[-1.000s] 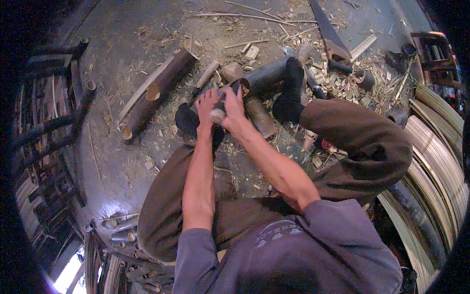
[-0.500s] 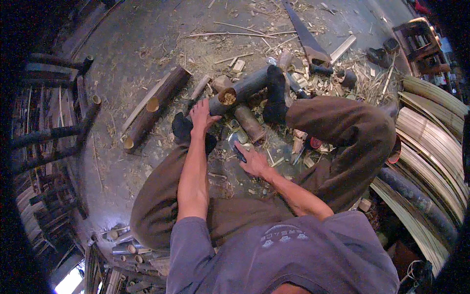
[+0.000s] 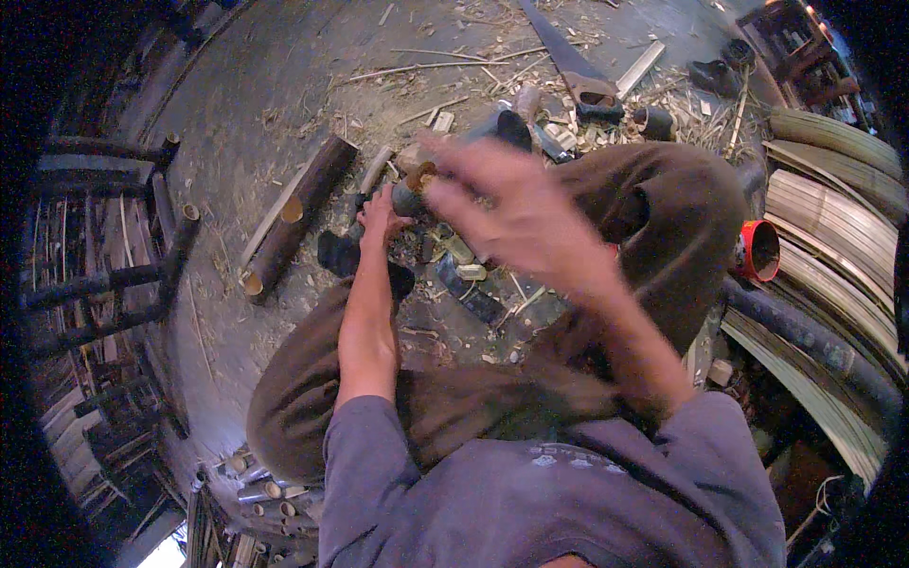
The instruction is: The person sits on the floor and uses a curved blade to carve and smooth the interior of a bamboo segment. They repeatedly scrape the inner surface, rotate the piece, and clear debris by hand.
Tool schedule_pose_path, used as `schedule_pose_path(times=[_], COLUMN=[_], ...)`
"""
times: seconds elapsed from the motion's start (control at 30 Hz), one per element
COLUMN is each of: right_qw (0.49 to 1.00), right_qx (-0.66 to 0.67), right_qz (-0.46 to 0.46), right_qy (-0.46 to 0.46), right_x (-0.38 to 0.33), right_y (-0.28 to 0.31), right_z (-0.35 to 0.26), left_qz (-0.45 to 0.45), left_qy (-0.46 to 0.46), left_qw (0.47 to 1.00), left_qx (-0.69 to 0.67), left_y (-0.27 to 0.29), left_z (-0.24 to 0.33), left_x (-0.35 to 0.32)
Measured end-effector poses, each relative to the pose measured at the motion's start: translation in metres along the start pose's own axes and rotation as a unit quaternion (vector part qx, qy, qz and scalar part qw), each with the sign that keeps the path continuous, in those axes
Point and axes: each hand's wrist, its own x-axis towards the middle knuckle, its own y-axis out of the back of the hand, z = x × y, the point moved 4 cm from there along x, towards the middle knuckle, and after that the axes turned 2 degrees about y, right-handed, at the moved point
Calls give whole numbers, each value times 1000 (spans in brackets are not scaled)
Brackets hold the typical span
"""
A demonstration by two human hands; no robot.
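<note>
My left hand (image 3: 379, 220) grips the near end of a dark bamboo pole (image 3: 405, 197), fingers over one side and thumb toward the other. A notch (image 3: 422, 177) with a pale inside is cut in the pole. My right hand (image 3: 502, 204) is raised over the pole and blurred by motion. Its thumb and fingers look apart, with nothing visible in them, and it hides the pole's middle. Below it, a dark curved tool (image 3: 471, 292) lies on the floor among chips. My dark-shod feet rest on either side of the pole.
A thick bamboo length with cut openings (image 3: 303, 206) lies to the left. A handsaw (image 3: 589, 83) rests at the far side amid shavings. Bundled split strips (image 3: 833, 222) and a red container (image 3: 759, 251) stand at right. Dark pole frames (image 3: 104, 275) line the left.
My right hand has let go of the dark tool, leaving it on the floor, and has swung up and forward over the pole. My left hand stays at the pole's near end.
</note>
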Motion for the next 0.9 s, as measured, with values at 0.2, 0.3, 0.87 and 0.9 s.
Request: schedule_pose_path(times=[0.2,0.3,0.87,0.9], right_qw=[949,936,828,827], right_qx=[-23,-33,-210,-208], right_qz=[272,291,-31,-39], right_qy=[-157,-198,-520,-521], right_x=[-22,-35,-121,-119], right_y=[167,213,86,78], right_z=[-29,33,337,343], left_qz=[-68,-58,-92,-91], left_qy=[-22,-32,3,7], left_qw=[996,996,995,994], left_qx=[-51,-65,-36,-64], left_y=[-1,-8,11,10], left_z=[-23,-30,5,1], left_x=[16,18,10,10])
